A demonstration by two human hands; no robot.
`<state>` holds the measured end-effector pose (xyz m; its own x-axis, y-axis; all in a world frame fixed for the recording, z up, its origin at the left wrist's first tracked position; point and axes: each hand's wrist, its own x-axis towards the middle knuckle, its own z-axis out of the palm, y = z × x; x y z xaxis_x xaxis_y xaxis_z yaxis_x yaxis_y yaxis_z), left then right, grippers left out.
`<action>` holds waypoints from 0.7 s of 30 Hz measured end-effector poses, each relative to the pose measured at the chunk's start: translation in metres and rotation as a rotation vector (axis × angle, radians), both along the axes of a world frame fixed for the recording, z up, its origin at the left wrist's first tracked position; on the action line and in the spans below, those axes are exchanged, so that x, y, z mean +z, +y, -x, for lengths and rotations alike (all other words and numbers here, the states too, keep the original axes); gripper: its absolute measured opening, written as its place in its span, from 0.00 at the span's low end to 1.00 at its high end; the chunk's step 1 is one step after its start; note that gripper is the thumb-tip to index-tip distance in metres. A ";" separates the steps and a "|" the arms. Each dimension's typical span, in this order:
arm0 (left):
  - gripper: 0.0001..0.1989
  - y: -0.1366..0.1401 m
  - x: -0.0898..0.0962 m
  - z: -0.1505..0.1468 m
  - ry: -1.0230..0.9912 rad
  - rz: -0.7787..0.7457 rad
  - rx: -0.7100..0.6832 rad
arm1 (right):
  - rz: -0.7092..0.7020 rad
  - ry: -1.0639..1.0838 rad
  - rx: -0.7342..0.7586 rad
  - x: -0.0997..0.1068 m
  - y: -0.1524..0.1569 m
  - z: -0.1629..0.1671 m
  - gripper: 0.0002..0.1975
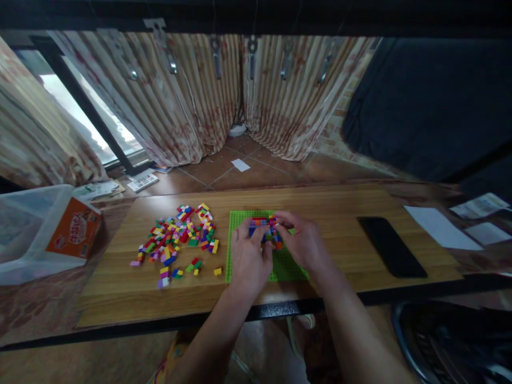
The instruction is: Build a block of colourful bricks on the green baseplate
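A green baseplate (235,215) lies on the wooden table, carrying a low build of multicoloured toy bricks (263,222). My left hand (250,258) rests over the left side of the build, its fingers curled against the bricks and its thumb at the near side. From the right, my right hand (303,240) reaches in with thumb and fingers pinched at the build's right edge. Both hands cover part of the build, and any single brick between the fingertips is too small to make out. Left of the plate lies a spread pile of loose toy bricks (164,237).
A black phone-like slab (392,247) lies on the right of the wooden table (340,213). Beyond the table's left end stands a clear plastic bin (36,234) with an orange label. White paper (440,226) lies at the right. Striped curtains (180,106) hang behind.
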<state>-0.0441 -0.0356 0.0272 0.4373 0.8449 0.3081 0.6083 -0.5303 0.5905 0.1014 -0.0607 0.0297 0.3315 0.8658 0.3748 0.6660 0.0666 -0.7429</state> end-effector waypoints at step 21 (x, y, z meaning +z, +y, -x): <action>0.20 0.000 0.002 -0.014 0.130 0.093 -0.007 | -0.029 0.023 -0.120 -0.006 0.003 -0.004 0.15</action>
